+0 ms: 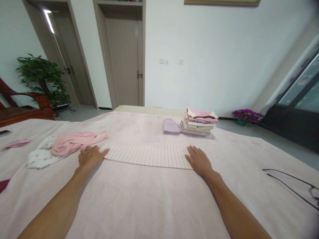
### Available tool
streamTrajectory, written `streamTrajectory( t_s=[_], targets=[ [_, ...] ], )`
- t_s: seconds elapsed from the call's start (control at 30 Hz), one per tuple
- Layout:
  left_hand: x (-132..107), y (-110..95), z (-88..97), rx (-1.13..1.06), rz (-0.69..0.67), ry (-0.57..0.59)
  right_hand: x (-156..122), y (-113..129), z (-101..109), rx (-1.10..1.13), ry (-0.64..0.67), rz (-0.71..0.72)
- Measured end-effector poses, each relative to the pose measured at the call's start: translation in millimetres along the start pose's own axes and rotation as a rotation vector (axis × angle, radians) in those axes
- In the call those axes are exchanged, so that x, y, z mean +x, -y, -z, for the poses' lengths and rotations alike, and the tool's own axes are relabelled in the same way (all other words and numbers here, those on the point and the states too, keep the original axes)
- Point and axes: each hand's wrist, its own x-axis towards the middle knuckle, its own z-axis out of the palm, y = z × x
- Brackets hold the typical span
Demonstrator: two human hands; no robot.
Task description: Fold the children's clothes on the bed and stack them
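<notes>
A pink-and-white striped cloth (147,154) lies folded into a long flat strip on the pink bedspread (149,199). My left hand (90,156) rests flat on the strip's left end, fingers stretched out. At the strip's right end lies my right hand (198,160), also flat and open. Neither hand grips anything.
Loose pink garment (72,141) and a white printed cloth (41,155) lie left of the strip. A stack of folded clothes (199,122) and a folded lilac cloth (170,127) sit behind it. A dark cable (291,185) lies at right. A wooden chair, plant and doors stand beyond the bed.
</notes>
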Motion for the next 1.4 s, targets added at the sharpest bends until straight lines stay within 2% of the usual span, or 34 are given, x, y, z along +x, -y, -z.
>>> streamTrajectory(
  t_s=[0.17,0.23,0.3,0.43,0.53,0.6,0.67,0.77,0.93,1.07,1.2,1.3,1.4],
  targets=[
    [-2,-5,4.5,-0.138,0.046,0.087,1,0,1,-0.003,-0.001,0.001],
    [-6,-15,11.2,-0.275,0.050,0.055,1,1,2,-0.005,-0.004,0.002],
    [-13,-31,19.4,-0.392,0.013,-0.028,0,1,2,-0.005,-0.010,0.002],
    [-37,-76,30.0,-0.579,-0.162,-0.166,-1,3,5,-0.004,-0.012,-0.004],
    [-61,-110,25.7,-0.654,-0.358,-0.105,-2,4,8,0.000,-0.003,-0.007],
    [-77,-126,18.9,-0.542,-0.515,-0.048,-3,5,10,0.004,0.000,-0.007],
    [-89,-134,12.8,-0.355,-0.621,-0.052,-3,5,10,0.012,-0.003,-0.005],
    [-98,-132,9.9,-0.163,-0.618,-0.109,-4,5,10,0.034,-0.021,0.001],
    [-100,-121,12.3,-0.106,-0.609,-0.131,-5,8,16,0.075,-0.102,0.003],
    [-98,-120,7.2,-0.205,-0.644,-0.104,-8,23,30,0.165,-0.180,0.104],
    [-92,-116,2.9,-0.357,-0.731,-0.050,-12,51,40,0.316,-0.172,0.269],
    [-88,-110,3.1,-0.446,-0.787,-0.015,-13,65,36,0.397,-0.141,0.300],
    [-85,-108,3.3,-0.483,-0.789,-0.024,-12,67,28,0.442,-0.143,0.291]
  ],
)
